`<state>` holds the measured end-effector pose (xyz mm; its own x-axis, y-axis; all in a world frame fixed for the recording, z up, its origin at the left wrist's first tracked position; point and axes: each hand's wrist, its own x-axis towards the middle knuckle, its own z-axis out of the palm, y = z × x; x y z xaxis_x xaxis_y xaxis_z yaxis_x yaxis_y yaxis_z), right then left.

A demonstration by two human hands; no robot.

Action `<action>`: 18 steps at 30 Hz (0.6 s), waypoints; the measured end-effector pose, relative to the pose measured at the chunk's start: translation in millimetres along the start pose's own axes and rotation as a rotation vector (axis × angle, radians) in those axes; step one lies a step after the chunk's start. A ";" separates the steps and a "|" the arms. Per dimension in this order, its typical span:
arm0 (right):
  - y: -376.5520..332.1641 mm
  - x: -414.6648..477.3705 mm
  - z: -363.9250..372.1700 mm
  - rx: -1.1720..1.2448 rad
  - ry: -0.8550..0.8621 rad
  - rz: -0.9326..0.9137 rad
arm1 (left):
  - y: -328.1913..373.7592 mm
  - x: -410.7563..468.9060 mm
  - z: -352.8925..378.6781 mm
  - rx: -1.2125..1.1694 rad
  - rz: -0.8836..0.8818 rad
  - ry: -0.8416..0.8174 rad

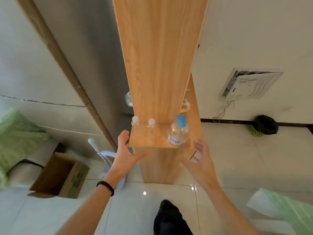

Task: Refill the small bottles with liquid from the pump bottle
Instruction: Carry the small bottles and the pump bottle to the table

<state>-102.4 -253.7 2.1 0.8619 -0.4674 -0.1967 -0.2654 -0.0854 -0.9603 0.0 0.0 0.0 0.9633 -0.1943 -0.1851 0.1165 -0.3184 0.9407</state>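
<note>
Bottles stand on the shelf (pixel 152 141): pump bottle (pixel 178 133) near its front right corner, small bottles (pixel 151 126) by the left edge, seemingly empty. My left hand (pixel 126 150) and right hand (pixel 199 156) hover at the front edge, each grip spread, empty. Clear plastic, light, slick; I'd clasp the body.

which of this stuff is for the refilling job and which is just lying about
For the job: pump bottle, left small bottle, right small bottle, on the wooden shelf; left hand and right hand, open, holding nothing.
Lying about: cardboard box, green bin, yellow dish.
</note>
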 end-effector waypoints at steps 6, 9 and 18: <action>3.3 54.9 6.6 -0.099 -0.119 -0.049 | 5.7 56.3 17.6 -0.063 -0.057 0.053; 4.0 70.9 11.8 -0.120 -0.156 -0.050 | 5.4 70.3 19.4 -0.087 -0.076 0.042; 0.4 90.7 22.7 -0.175 -0.161 -0.034 | 4.4 94.3 25.1 -0.007 -0.027 -0.063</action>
<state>-14.5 -276.1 -20.6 0.9257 -0.3165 -0.2073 -0.2939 -0.2563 -0.9208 85.3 -43.0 -20.4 0.9427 -0.2435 -0.2280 0.1444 -0.3182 0.9370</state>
